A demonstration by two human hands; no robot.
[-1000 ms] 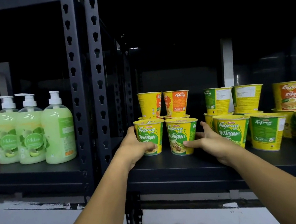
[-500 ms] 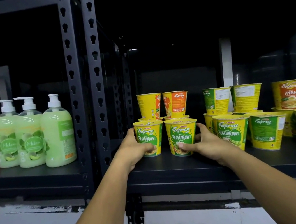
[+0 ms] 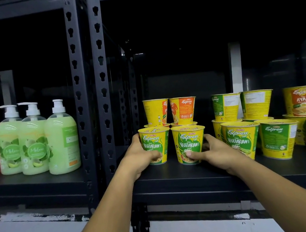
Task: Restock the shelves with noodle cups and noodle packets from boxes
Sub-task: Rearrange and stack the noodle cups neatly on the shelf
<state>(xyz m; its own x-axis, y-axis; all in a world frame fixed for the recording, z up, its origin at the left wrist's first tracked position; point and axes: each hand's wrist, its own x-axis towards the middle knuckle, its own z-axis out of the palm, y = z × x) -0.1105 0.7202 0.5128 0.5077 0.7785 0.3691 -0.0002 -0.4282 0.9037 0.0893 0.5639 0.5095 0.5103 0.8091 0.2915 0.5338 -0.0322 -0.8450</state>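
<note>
Two hands each hold a noodle cup standing on the shelf. The left hand curls round the left Vegetarian cup; the right hand grips the right Vegetarian cup, thumb on its label. Ayam cups sit stacked just behind the held pair, and soap bottles stand well left of the left hand.

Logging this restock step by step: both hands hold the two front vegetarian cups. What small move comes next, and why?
Probably release and draw both hands back: the left hand grips the left yellow-and-green vegetarian noodle cup, the right hand the right cup, both already upright on the black metal shelf.
</note>
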